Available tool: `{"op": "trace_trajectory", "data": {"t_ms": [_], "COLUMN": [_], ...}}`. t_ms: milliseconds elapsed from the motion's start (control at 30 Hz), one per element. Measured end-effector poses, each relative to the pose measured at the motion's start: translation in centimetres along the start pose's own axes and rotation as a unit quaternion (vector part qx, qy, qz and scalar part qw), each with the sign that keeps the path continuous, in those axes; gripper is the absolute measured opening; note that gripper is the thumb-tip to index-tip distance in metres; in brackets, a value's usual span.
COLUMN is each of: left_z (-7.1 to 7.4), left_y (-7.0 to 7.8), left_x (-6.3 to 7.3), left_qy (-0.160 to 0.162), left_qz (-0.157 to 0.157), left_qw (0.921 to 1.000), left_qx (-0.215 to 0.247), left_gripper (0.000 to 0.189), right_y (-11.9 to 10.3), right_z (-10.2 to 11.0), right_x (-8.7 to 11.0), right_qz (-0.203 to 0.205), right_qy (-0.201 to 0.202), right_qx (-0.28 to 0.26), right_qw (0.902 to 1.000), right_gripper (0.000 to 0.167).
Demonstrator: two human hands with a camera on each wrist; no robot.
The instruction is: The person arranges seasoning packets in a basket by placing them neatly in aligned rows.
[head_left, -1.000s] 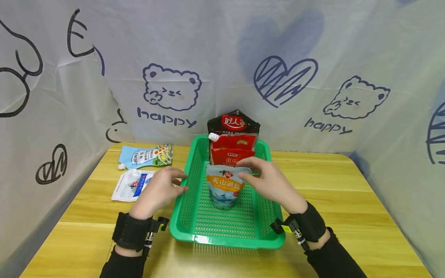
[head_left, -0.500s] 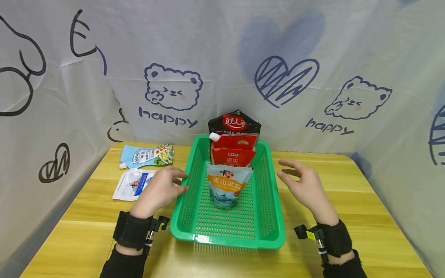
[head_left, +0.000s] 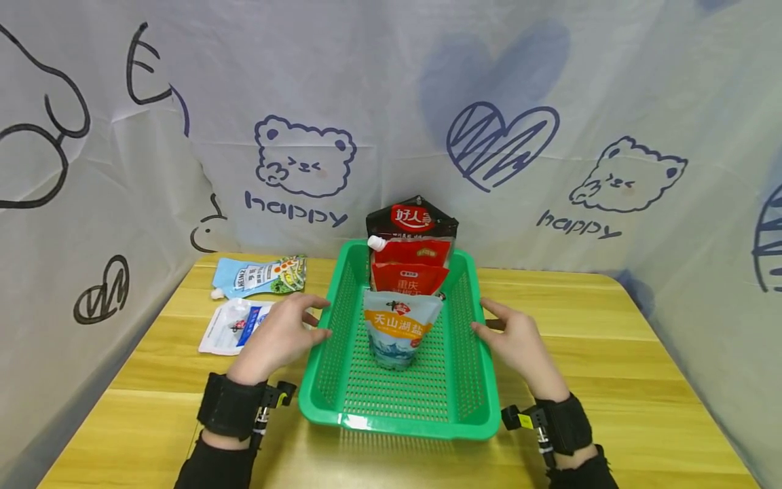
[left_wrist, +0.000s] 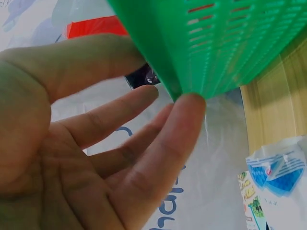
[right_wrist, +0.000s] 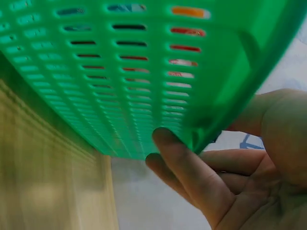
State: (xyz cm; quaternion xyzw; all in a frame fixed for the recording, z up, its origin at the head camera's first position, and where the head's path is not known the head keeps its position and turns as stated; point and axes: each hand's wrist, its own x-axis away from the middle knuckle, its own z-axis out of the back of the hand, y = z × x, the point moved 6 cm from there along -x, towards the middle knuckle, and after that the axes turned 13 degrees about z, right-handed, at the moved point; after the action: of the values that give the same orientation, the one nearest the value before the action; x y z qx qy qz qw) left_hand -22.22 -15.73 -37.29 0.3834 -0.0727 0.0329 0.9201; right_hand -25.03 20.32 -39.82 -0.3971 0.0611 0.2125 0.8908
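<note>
Green basket, centre of frame; upright pouches inside. Left hand, right hand: each grip narrowed, pinching basket at own side. Packets on table, left of frame.

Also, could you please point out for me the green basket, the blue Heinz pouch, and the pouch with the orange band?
Green basket (head_left: 421,426): head view, on its near rim.
Blue Heinz pouch (head_left: 259,276): head view, on its printed front.
Pouch with the orange band (head_left: 398,326): head view, on the band.

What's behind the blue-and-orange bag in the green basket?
A red plastic pouch, a white-capped red pouch and a black plastic pouch. In the head view, their bottoms are covered.
</note>
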Motion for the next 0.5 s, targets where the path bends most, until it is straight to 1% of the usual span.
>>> {"op": "trace_trajectory", "data": {"t_ms": [100, 200, 333, 433, 500], "left_z": [0.4, 1.1, 2.0, 2.7, 3.1], "left_y": [-0.3, -0.6, -1.0, -1.3, -1.7], "left_x": [-0.1, -0.2, -0.6, -1.1, -1.4], "left_qy": [0.016, 0.053, 0.099, 0.117, 0.125], "left_qz": [-0.012, -0.035, -0.076, -0.106, -0.117], "left_qw": [0.9998, 0.9980, 0.9919, 0.9867, 0.9837], "left_qx": [-0.001, -0.009, -0.023, -0.038, -0.054], "left_gripper": [0.047, 0.045, 0.042, 0.042, 0.044], "right_y": [-0.1, -0.1, 0.0, 0.0, 0.0], "right_z": [-0.2, -0.5, -0.6, -0.6, -0.6], "right_x": [0.1, 0.2, 0.3, 0.4, 0.4], "right_qz": [0.002, 0.002, -0.008, -0.013, -0.012], "right_qy": [0.004, 0.005, 0.006, 0.010, 0.012], "right_qx": [-0.009, -0.017, -0.027, -0.027, -0.027], "right_qw": [0.9999, 0.9998, 0.9996, 0.9995, 0.9995], "right_gripper": [0.055, 0.055, 0.056, 0.055, 0.055]}}
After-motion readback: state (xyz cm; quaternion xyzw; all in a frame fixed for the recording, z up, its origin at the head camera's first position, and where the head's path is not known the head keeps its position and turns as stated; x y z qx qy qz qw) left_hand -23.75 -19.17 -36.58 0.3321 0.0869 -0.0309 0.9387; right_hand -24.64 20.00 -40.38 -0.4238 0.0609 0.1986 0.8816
